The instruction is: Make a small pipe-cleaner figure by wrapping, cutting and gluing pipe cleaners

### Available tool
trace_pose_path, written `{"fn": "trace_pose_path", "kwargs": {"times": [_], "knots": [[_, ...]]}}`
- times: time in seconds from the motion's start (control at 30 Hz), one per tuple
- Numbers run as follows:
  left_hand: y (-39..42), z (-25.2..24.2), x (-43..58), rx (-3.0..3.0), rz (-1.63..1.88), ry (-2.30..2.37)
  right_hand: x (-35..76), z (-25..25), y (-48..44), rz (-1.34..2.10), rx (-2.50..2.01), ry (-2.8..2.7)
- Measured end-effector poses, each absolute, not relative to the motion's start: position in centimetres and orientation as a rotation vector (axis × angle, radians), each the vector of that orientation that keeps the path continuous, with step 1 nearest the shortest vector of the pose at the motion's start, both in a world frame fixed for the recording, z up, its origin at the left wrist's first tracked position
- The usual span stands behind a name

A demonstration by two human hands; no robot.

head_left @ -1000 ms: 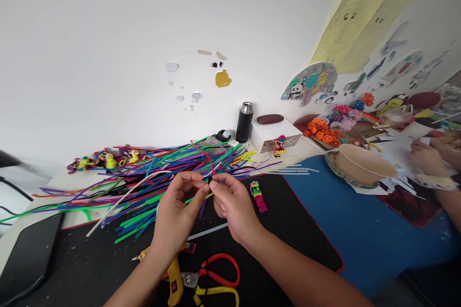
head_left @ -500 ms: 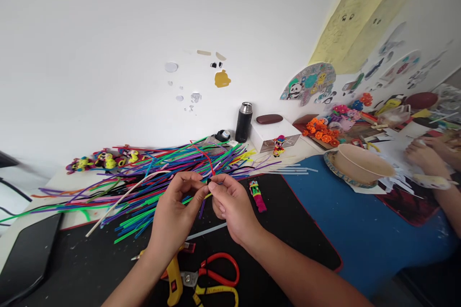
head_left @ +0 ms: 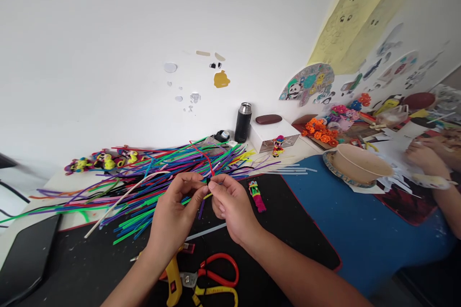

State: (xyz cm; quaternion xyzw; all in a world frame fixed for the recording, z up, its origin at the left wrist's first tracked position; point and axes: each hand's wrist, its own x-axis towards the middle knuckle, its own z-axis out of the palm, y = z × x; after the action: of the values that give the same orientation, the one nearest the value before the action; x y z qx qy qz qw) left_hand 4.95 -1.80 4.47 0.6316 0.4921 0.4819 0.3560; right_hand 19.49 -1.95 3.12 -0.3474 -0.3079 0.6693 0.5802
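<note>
My left hand (head_left: 176, 211) and my right hand (head_left: 232, 208) meet at the middle, thumbs and forefingers pinched on a small black piece (head_left: 208, 181) mostly hidden by the fingertips. Just behind the fingertips a red stem (head_left: 207, 157) rises; whether it joins the black piece I cannot tell. Beyond and left of my hands lies a heap of coloured pipe cleaners (head_left: 144, 201). To the right, a small pink and green figure (head_left: 256, 196) lies on the black mat (head_left: 288, 230). Scissors with red and yellow handles (head_left: 219, 271) and a yellow cutter (head_left: 174, 280) lie below my hands.
A black bottle (head_left: 243, 123) and a white box (head_left: 273, 135) stand by the wall, with a small figure (head_left: 278, 146) in front. Pipe-cleaner figures (head_left: 104, 159) lie back left. A beige bowl (head_left: 363, 165) sits at the right, near another person's hands (head_left: 425, 155).
</note>
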Motion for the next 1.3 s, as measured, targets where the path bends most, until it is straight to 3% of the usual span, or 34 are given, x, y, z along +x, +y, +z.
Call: {"fn": "trace_pose_path", "kwargs": {"times": [0.6, 1.3], "knots": [[0.7, 5.0, 2.5, 1.303, 1.189, 1.012, 20.1, 3.2, -2.5, 1.644, -0.809, -0.774], [0.9, 5.4, 1.6, 1.526, 0.876, 0.902, 21.1, 3.1, -3.1, 1.763, -0.891, -0.844]]}}
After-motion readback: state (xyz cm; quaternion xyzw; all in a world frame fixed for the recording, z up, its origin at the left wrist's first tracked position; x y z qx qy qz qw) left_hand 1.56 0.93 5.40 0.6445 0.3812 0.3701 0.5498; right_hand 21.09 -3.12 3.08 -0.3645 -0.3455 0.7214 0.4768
